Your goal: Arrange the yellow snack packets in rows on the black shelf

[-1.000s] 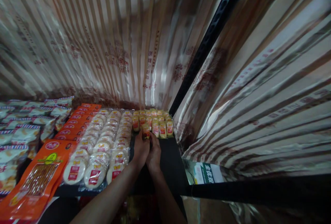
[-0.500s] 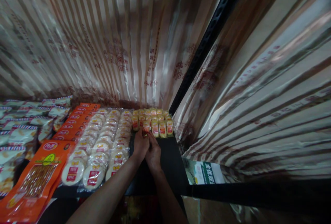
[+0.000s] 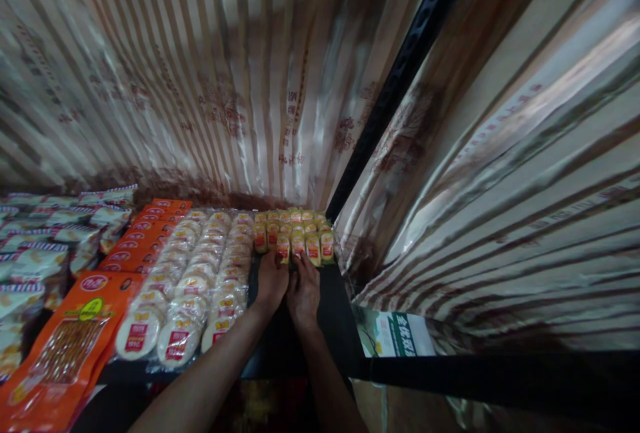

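Small yellow packets [image 3: 313,246] with red labels stand in short rows at the back right of a black shelf [image 3: 333,313]. My left hand [image 3: 273,284] is closed with its fingertips at the lower part of a front-row packet [image 3: 283,243]. Beside it, my right hand [image 3: 303,294] has bent fingers pressed against the bottom of the neighbouring yellow packet [image 3: 299,242]. The undersides of both hands and the thumbs are partly hidden.
Left of the packets lie columns of round white wrapped crackers [image 3: 179,339], orange snack bags [image 3: 83,333] and white-blue bags [image 3: 40,266]. A black perforated post [image 3: 385,103] rises behind the corner, against striped plastic sheeting [image 3: 250,86].
The packet that was between both hands now stands in the front row at my left fingertips. My right hand has shifted rightward to the packet beside it.
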Tool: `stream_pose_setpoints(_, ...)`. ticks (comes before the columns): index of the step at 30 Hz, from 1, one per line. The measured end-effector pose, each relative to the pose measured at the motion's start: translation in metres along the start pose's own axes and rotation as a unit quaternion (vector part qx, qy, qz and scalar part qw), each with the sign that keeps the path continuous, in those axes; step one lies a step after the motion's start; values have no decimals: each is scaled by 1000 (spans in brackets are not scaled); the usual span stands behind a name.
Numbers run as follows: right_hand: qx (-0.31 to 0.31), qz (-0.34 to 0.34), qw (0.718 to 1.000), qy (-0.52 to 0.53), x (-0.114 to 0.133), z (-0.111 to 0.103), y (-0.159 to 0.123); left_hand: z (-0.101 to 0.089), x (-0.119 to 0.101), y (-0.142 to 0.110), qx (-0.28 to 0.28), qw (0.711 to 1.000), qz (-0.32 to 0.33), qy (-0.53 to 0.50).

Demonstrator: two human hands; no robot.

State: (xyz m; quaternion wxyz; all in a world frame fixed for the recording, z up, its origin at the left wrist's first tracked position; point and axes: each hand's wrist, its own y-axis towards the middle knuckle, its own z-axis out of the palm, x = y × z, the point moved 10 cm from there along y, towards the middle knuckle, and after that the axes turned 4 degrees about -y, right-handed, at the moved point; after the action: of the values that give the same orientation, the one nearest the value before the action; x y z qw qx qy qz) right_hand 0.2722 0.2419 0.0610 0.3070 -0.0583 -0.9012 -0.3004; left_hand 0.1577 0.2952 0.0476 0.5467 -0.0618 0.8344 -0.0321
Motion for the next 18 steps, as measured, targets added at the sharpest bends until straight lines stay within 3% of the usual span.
stream_pose_setpoints(4, -7, 1, 1000, 13, -4, 3, -3, 0, -6, -5, -1, 999, 15, 44)
stream_pose_setpoints(18, 4, 8, 999, 34, -14, 9, -8, 4, -9, -14, -11, 999, 43, 22)
